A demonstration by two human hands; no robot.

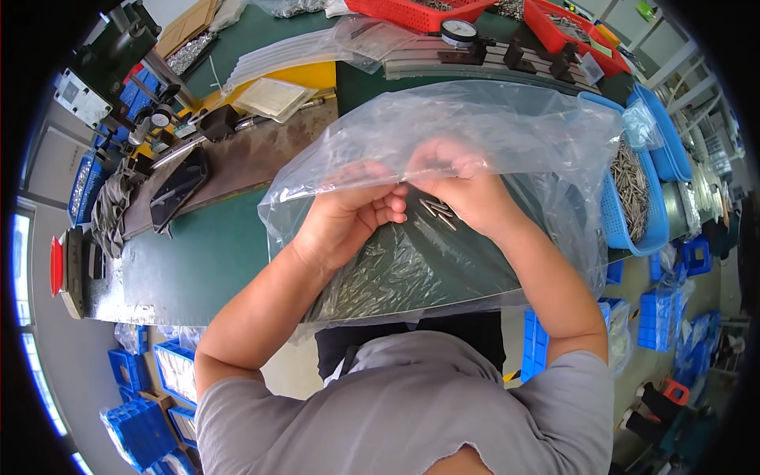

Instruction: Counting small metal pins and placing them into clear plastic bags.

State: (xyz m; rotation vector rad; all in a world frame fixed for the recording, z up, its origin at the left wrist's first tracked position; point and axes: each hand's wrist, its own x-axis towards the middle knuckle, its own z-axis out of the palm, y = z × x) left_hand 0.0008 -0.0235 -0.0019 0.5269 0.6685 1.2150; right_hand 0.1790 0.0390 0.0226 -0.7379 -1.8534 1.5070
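Note:
A large clear plastic bag [546, 131] is spread over the green table in front of me. Its upper edge runs between my left hand [352, 210] and my right hand [459, 178], and both are closed on it with fingertips pinched close together. Part of the fingers of each hand shows only hazily through the film. Several small metal pins [438, 212] lie together just below my right hand, seen at the bag's middle. Whether something small sits between my fingertips is too small to make out.
A blue basket [657, 226] full of metal pins stands at the right, another blue basket [669, 150] behind it. Red trays [380, 9] and a dial gauge [459, 32] on a rail are at the back. A gauge stand [162, 79] and a dark phone-like slab [180, 188] occupy the left.

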